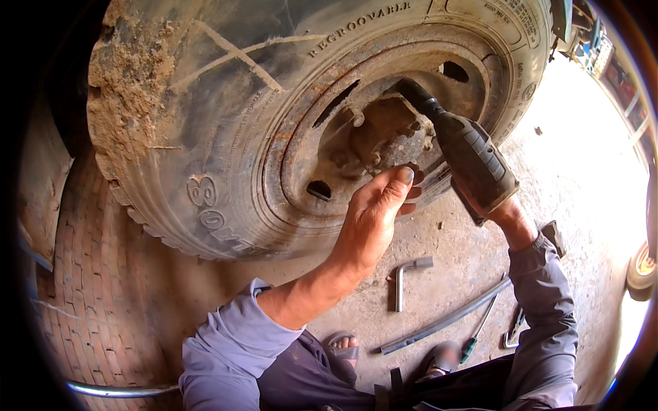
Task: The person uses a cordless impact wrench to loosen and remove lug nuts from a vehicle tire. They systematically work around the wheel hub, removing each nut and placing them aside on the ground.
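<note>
A large muddy truck tyre (226,157) on a rusty steel rim (288,154) stands before me, with an X scratched on its sidewall. My right hand (508,214), mostly hidden behind the tool, grips a dark impact wrench (474,156). Its long black socket (416,94) points into the rim at the upper edge of the hub opening; whether it sits on a nut is hidden. My left hand (373,212) is raised in front of the rim's lower part, thumb up and fingers loosely bent and apart. Behind it lies the dirty hub (397,147) with wheel studs.
On the concrete lie an L-shaped wheel wrench (399,288), a long grey bar (445,318), a screwdriver with a green handle (469,349) and a dark clamp-like tool (513,332). My sandalled feet are beside them. Brick paving (103,294) spreads left; a small wheel (642,270) stands far right.
</note>
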The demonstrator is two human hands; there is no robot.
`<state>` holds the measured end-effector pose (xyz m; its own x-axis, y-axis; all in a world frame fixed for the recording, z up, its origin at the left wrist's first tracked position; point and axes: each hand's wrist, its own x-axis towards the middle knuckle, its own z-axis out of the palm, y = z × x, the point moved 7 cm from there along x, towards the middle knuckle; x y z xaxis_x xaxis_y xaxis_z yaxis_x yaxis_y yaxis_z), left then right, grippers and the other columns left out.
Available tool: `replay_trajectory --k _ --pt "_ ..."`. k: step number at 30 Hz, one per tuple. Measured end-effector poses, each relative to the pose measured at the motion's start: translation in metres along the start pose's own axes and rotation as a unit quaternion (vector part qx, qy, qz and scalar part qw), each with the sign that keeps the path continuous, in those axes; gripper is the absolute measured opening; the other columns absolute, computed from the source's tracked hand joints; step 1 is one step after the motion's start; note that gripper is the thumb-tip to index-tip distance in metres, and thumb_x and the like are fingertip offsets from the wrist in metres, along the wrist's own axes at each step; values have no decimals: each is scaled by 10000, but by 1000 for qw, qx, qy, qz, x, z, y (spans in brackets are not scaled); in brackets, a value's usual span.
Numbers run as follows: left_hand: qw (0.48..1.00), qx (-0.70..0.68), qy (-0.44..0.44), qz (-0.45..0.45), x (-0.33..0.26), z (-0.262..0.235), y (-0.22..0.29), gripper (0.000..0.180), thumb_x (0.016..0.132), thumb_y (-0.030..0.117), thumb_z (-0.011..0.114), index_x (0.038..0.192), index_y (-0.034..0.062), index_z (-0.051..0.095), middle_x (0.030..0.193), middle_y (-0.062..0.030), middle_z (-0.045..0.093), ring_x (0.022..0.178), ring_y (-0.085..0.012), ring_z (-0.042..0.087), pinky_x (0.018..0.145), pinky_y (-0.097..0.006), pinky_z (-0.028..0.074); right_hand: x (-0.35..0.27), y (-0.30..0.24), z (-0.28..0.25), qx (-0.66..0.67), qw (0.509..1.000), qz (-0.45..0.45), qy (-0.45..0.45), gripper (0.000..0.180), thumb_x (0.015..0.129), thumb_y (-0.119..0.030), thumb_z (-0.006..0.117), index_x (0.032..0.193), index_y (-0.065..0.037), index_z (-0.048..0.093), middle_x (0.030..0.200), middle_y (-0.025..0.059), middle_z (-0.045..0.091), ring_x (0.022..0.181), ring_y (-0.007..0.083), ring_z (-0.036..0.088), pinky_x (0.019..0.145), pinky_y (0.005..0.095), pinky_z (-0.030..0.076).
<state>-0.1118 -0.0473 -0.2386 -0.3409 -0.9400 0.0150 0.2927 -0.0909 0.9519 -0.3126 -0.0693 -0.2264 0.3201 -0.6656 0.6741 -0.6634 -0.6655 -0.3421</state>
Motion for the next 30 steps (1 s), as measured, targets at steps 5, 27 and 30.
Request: replay_trajectory --k 5,27,30 --pt "1000 8 0 -10 0 -6 -4 481 1030 410 517 1261 -5 597 1223 -109 651 1103 -204 616 935 -343 498 6 17 6 149 981 119 -33 298 761 -54 771 1023 19 648 876 65 687 815 95 597 713 285 513" --pt "999 29 -20 -26 2 0 -24 492 1025 416 523 1277 -3 579 1235 -143 661 1137 -212 625 966 -360 488 5 15 2 285 938 196 -13 394 763 -100 782 1110 21 638 867 49 696 788 62 567 729 269 519" --pt "999 27 -21 -29 2 1 -25 484 1024 410 526 1275 0 582 1235 -144 661 1150 -214 623 969 -363 489 7 13 0 275 939 206 -11 398 762 -103 782 1111 20 635 870 60 697 784 63 563 729 273 521"
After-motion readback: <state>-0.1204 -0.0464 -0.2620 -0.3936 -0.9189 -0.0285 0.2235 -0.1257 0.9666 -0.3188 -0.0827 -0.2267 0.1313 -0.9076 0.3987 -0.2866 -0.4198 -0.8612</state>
